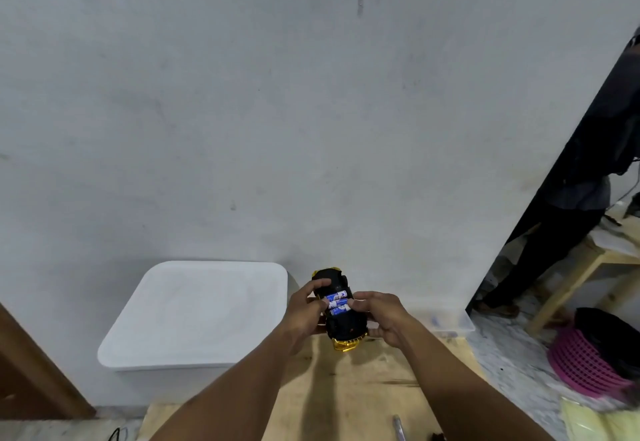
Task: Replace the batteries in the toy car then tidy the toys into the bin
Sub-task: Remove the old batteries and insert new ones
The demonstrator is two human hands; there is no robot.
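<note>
A black and gold toy car (pixel 341 328) is held upside down above the wooden table (pixel 346 388), both hands around it. Its open underside shows three blue and white batteries (pixel 336 303) lying side by side. My left hand (pixel 306 309) grips the car's left side, thumb touching the batteries. On the right side my right hand (pixel 379 316) grips the car, with fingertips at the batteries' right ends. A white bin (pixel 194 316) with its lid on stands to the left of the table, against the wall.
A grey wall fills the view ahead. A person in dark clothes (pixel 568 218) stands at the right by another wooden table (pixel 595 260). A pink basket (pixel 588 361) sits on the floor at the right. A slim metal tool (pixel 398 428) lies on the table near me.
</note>
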